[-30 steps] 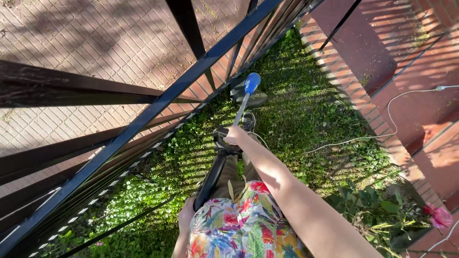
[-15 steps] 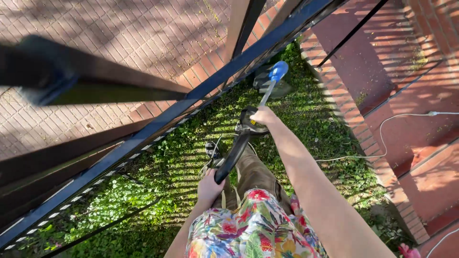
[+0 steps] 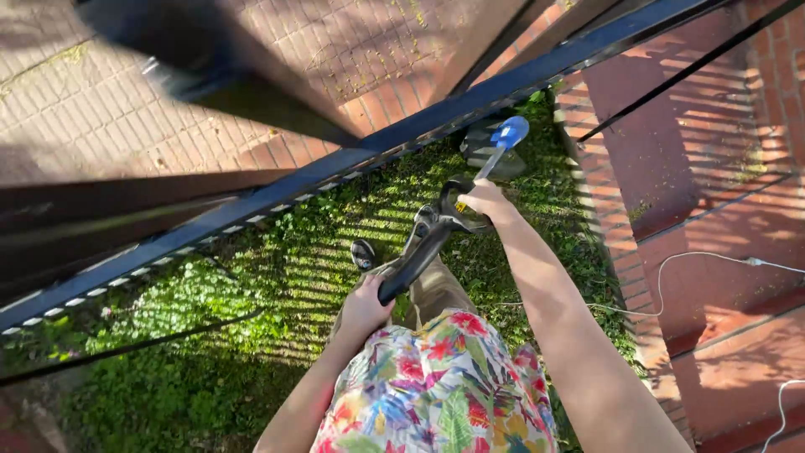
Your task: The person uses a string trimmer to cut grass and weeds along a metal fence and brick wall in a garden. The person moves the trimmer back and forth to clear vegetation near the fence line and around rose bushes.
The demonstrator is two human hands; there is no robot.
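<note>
Your right hand (image 3: 485,200) wraps its fingers around the loop handle of the grass trimmer (image 3: 436,235), steering; your left hand (image 3: 362,309) grips the rear grip, bearing its weight. Beyond your fingers, the blue head (image 3: 507,134) reaches grass (image 3: 335,243) beside the black fence (image 3: 402,138).

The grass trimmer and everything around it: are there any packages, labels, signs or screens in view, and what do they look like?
No packages, signs or screens.
Possible label: a small yellow patch on the trimmer's front loop handle, by the right hand; too small to tell.
Left hand grips the black rear handle; nothing printed shows there.
</note>
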